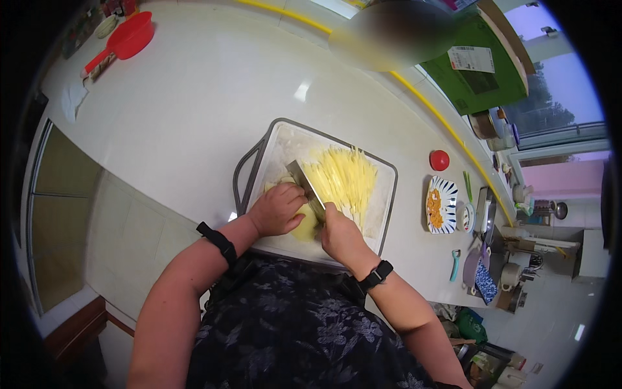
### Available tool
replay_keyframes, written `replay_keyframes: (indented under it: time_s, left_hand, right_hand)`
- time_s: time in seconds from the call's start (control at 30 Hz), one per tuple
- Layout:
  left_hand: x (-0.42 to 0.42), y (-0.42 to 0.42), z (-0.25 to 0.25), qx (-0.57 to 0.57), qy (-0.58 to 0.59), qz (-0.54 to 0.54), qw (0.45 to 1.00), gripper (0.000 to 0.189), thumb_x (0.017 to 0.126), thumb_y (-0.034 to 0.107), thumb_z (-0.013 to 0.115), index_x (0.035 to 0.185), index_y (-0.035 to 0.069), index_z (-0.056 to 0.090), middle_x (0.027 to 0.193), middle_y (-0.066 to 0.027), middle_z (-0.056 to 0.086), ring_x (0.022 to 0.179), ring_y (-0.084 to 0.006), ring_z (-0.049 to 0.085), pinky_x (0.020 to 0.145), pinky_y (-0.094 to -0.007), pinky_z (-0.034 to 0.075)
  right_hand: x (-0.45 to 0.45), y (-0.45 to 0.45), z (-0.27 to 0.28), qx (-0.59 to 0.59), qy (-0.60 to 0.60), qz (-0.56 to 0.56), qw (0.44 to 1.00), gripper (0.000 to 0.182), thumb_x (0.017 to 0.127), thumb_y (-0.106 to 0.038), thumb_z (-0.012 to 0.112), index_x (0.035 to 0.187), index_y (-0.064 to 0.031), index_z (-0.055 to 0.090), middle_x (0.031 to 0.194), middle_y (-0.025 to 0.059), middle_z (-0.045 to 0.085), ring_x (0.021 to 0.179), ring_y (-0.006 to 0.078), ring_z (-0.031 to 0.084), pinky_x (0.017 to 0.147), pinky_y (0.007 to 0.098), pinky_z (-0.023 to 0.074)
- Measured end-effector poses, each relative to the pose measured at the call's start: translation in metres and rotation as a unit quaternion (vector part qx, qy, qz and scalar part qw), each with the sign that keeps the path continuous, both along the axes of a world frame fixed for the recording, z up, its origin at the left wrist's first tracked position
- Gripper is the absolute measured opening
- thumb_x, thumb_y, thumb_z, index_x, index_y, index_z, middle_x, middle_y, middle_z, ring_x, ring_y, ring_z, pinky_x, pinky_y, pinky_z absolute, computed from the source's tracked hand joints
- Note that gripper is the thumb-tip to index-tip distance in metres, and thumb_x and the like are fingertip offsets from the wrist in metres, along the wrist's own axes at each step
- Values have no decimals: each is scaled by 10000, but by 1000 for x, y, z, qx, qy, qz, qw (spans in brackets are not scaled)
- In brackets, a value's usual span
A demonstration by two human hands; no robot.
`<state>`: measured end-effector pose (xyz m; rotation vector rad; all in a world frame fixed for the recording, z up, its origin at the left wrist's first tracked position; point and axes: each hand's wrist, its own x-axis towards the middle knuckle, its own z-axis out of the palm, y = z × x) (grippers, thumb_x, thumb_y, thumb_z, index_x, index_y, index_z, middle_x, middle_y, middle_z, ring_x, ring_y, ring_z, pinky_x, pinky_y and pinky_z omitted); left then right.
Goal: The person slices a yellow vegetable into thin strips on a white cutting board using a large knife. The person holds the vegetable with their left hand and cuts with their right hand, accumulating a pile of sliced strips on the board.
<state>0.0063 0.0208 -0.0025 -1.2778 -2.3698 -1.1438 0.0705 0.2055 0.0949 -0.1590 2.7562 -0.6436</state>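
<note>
A white cutting board with a grey rim (281, 127) lies on the counter in front of me. My right hand (338, 233) grips a cleaver by its handle, and the blade (311, 190) stands on edge across the board. Beside the blade, my left hand (279, 208) has its fingers curled over pale yellow potato slices (304, 226), holding them down. The fingertips are close to the flat of the blade. To the blade's right, a fanned heap of thin potato strips (342, 177) is spread out. My left palm hides part of the slices.
Right of the board are a tomato (439, 160), a patterned dish of chopped orange food (447, 187), a small bowl (466, 217) and a turquoise peeler (455, 265). A red plastic ladle (129, 39) lies far left. A yellow hose (427, 104) runs along the back, near a green box (474, 90).
</note>
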Motion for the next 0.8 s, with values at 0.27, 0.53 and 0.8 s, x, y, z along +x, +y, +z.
replay_keyframes:
  time_s: [0.27,0.53,0.8]
  left_hand:
    - [-10,-24,27,-106,-34,-56,992,929,611,525,836,1348,86,480,1442,-122,432,1402,-329,331,1186,-511,195]
    - [-25,-44,25,-207,-110,-98,967,974,596,439,877,1411,121,449,1542,-137,336,1446,-351,279,1199,-523,191]
    - [-18,-40,23,-123,-71,-54,988,765,680,364,834,1305,49,524,1454,-142,451,1362,-364,403,1152,-495,312]
  right_hand:
    - [-8,18,-4,-45,24,-33,998,230,824,-25,556,1021,23,446,773,308,615,758,486,618,685,551,492]
    - [-8,18,0,-22,6,-35,999,217,834,-30,544,1025,20,454,792,291,629,771,475,622,696,545,491]
    - [-6,17,5,-26,12,-35,999,205,840,-19,515,1033,20,459,827,276,642,792,464,623,696,540,492]
